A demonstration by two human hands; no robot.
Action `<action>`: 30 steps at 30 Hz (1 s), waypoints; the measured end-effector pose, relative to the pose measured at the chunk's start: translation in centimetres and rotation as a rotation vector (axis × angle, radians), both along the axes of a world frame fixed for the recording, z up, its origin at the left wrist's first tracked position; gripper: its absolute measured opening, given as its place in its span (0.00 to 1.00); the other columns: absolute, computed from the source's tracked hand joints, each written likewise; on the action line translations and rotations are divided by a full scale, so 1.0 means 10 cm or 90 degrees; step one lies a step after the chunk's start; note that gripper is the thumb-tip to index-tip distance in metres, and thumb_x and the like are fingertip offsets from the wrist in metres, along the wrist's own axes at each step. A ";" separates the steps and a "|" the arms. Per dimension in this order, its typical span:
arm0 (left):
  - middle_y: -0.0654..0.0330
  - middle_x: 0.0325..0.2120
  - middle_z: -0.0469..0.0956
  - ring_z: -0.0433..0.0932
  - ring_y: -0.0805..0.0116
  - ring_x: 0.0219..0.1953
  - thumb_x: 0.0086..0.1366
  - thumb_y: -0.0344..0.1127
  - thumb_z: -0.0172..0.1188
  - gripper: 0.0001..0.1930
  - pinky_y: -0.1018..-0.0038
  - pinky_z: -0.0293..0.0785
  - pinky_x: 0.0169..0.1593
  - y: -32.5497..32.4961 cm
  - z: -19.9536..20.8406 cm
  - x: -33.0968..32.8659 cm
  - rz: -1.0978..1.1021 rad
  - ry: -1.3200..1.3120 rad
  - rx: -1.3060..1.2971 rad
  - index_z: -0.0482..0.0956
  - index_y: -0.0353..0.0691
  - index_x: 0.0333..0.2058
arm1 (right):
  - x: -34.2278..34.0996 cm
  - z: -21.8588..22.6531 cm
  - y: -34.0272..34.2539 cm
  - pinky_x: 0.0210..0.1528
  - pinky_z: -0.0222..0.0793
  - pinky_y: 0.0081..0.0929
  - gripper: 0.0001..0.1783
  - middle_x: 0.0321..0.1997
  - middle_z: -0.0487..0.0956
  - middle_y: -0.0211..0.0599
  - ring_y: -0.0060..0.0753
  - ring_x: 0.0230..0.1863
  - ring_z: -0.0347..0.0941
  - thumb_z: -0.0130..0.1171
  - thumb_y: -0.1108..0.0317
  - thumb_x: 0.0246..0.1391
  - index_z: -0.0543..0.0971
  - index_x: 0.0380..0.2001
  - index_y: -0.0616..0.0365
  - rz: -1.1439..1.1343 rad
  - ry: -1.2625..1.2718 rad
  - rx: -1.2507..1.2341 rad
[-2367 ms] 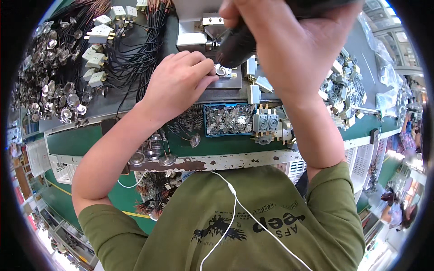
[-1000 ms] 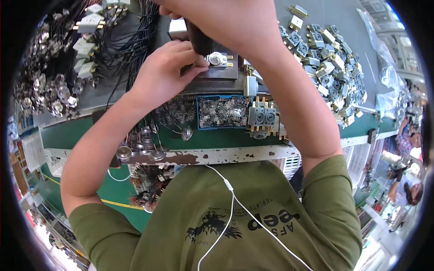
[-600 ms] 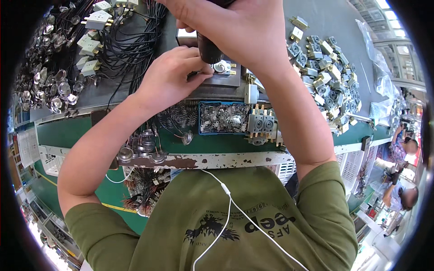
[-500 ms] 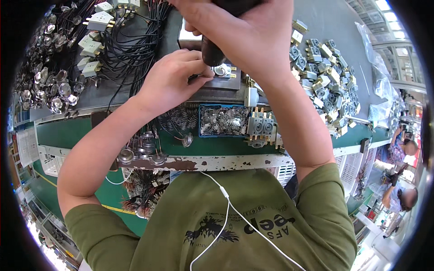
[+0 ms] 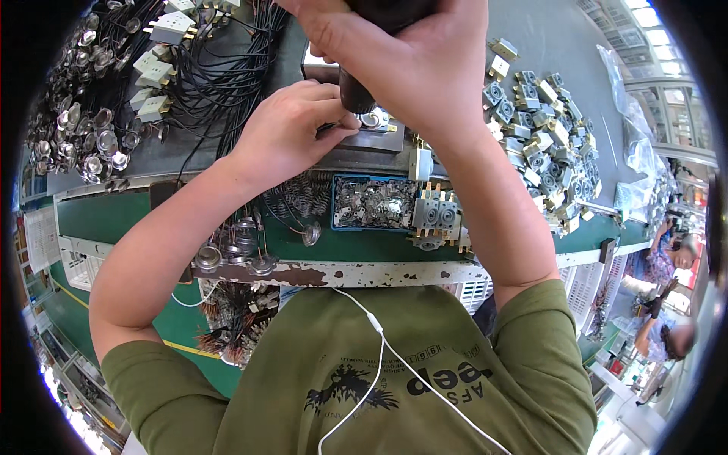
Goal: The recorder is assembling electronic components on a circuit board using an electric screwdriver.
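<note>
My right hand (image 5: 436, 72) is wrapped round a dark, thick-bodied tool, seemingly a power screwdriver (image 5: 356, 95), whose nose points down. Below that nose, a small grey-and-white part (image 5: 373, 119) with brass prongs rests on a metal block (image 5: 385, 141). My left hand (image 5: 296, 125) reaches in from the left, thumb and forefinger pinched together at the part's left side. Whatever lies between those fingertips is too small and too covered to make out. The tool's tip and its contact with the part are hidden behind my left fingers.
Near the edge sit a blue tray (image 5: 334, 216) of small metal pieces, grey socket-like housings (image 5: 437, 215) and dark springs (image 5: 292, 199). More housings (image 5: 542, 136) are heaped right. Black cables (image 5: 227, 91), white plugs (image 5: 171, 29) and round metal caps (image 5: 98, 144) crowd the left. Co-workers (image 5: 658, 334) are far right.
The view has shifted very slightly. Both hands and the tool keep nearly the same position at the metal block. A co-worker's head at the far right has moved.
</note>
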State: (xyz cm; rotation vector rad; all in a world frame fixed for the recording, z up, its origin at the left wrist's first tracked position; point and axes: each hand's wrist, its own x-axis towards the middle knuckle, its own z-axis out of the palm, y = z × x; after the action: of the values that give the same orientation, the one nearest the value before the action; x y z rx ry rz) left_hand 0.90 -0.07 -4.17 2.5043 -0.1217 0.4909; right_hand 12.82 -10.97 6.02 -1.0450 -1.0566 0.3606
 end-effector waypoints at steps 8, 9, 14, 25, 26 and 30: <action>0.53 0.34 0.79 0.80 0.50 0.44 0.65 0.38 0.67 0.13 0.59 0.77 0.46 -0.06 0.10 -0.01 0.085 0.152 0.039 0.74 0.38 0.41 | -0.06 -0.06 -0.02 0.44 0.79 0.25 0.38 0.42 0.78 0.37 0.26 0.41 0.79 0.70 0.79 0.54 0.59 0.61 0.60 -0.021 -0.023 -0.005; 0.53 0.34 0.79 0.80 0.50 0.44 0.65 0.38 0.67 0.13 0.59 0.77 0.46 -0.06 0.12 -0.01 0.090 0.152 0.035 0.74 0.38 0.41 | -0.05 -0.08 -0.02 0.44 0.79 0.25 0.38 0.42 0.78 0.37 0.26 0.41 0.79 0.70 0.79 0.54 0.59 0.61 0.60 -0.016 -0.023 -0.008; 0.52 0.35 0.80 0.81 0.49 0.44 0.66 0.41 0.64 0.14 0.57 0.78 0.46 -0.03 0.23 0.04 0.048 0.227 0.050 0.75 0.36 0.41 | -0.06 -0.15 0.00 0.42 0.80 0.26 0.36 0.42 0.78 0.40 0.29 0.42 0.80 0.68 0.82 0.55 0.58 0.61 0.61 0.022 0.007 0.016; 0.59 0.43 0.80 0.81 0.55 0.44 0.63 0.41 0.68 0.20 0.62 0.78 0.48 -0.02 0.15 0.01 -0.010 0.036 0.144 0.81 0.42 0.51 | 0.39 0.22 -0.48 0.51 0.79 0.31 0.45 0.49 0.79 0.45 0.36 0.48 0.81 0.74 0.67 0.55 0.57 0.68 0.63 -0.123 -0.146 -0.008; 0.60 0.42 0.80 0.81 0.55 0.44 0.62 0.40 0.69 0.19 0.62 0.78 0.48 -0.05 0.21 0.06 -0.038 0.056 0.145 0.82 0.43 0.51 | 0.53 0.33 -0.67 0.51 0.79 0.32 0.45 0.49 0.80 0.45 0.37 0.48 0.81 0.74 0.66 0.55 0.57 0.68 0.63 -0.130 -0.185 -0.086; 0.63 0.40 0.81 0.81 0.57 0.43 0.59 0.36 0.70 0.21 0.63 0.78 0.48 0.06 0.25 0.04 -0.131 0.046 0.167 0.81 0.47 0.52 | 0.73 0.22 -0.70 0.52 0.79 0.33 0.49 0.48 0.82 0.46 0.38 0.46 0.82 0.77 0.62 0.55 0.57 0.70 0.62 -0.305 -0.163 -0.170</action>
State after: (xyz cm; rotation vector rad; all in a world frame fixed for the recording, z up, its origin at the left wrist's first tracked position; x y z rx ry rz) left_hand 1.27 0.50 -1.69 2.7203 -0.4361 0.3164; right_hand 20.12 -17.95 8.20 -1.5733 -0.9587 -0.0265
